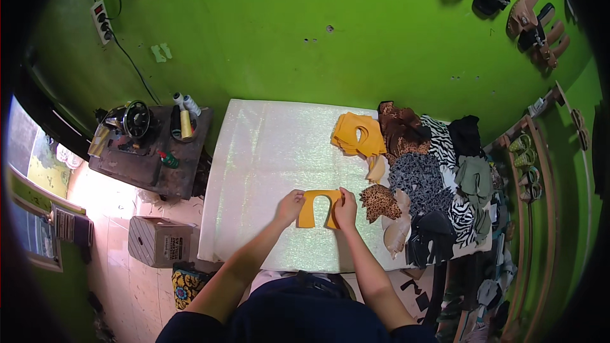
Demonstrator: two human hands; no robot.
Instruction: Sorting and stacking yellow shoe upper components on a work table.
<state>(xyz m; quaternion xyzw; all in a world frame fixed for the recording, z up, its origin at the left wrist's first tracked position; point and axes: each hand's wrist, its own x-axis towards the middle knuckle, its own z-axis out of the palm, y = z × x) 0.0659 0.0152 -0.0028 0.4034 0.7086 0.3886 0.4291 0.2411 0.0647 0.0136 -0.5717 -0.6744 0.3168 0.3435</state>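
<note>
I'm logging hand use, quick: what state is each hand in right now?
Left hand: closed, holding the left side of the yellow arch-shaped piece.
Right hand: closed, holding its right side.

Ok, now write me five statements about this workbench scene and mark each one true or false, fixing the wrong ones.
1. The left hand and right hand both hold the yellow arch-shaped piece. True.
2. The yellow stack lies to the left of the left hand. False: the yellow stack lies farther back on the table, to the right.
3. Zebra-striped material lies on the right part of the table. True.
4. The sewing machine stands on the pale table. False: the sewing machine stands on a separate dark stand at the left.
5. A box sits on the floor left of the table. True.
</note>
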